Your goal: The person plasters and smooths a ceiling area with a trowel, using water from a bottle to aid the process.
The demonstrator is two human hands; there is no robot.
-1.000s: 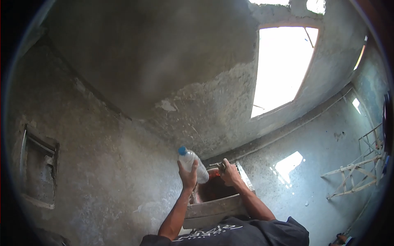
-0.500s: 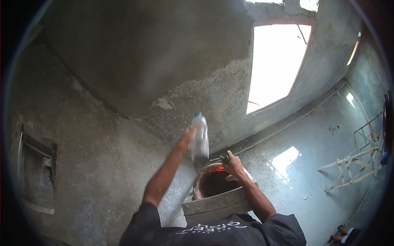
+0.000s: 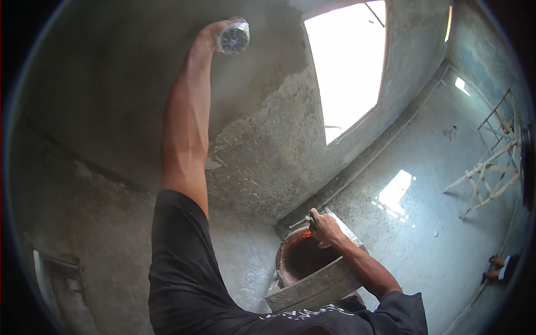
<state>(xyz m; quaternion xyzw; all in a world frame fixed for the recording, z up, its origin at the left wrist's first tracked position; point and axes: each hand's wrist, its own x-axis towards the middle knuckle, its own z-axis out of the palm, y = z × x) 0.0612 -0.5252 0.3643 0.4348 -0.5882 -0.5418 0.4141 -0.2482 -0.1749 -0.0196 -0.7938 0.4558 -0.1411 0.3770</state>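
Raised high in front of the wall, my left hand [image 3: 212,34] is closed around a clear plastic bottle [image 3: 234,39]. The bottle's round base faces me and its other end is hidden. My right hand [image 3: 328,228] is low, closed on a trowel-like tool [image 3: 311,222] over the rim of a round bucket [image 3: 283,268]. Most of that tool is hidden by my fingers. The bucket has a dark inside with an orange-lit patch near its far rim, and it stands behind a grey wooden board [image 3: 310,286].
The plastered wall [image 3: 268,145] has a darker, damp-looking upper part and a bright window opening [image 3: 352,67]. A wooden scaffold frame [image 3: 486,173] stands at the right. A person's feet [image 3: 492,269] show at the lower right. Sunlight patches lie on the floor [image 3: 419,234].
My left hand has lifted the bottle from near the bucket up and to the left, turning its base toward me. My right hand stays at the bucket. The view has shifted.
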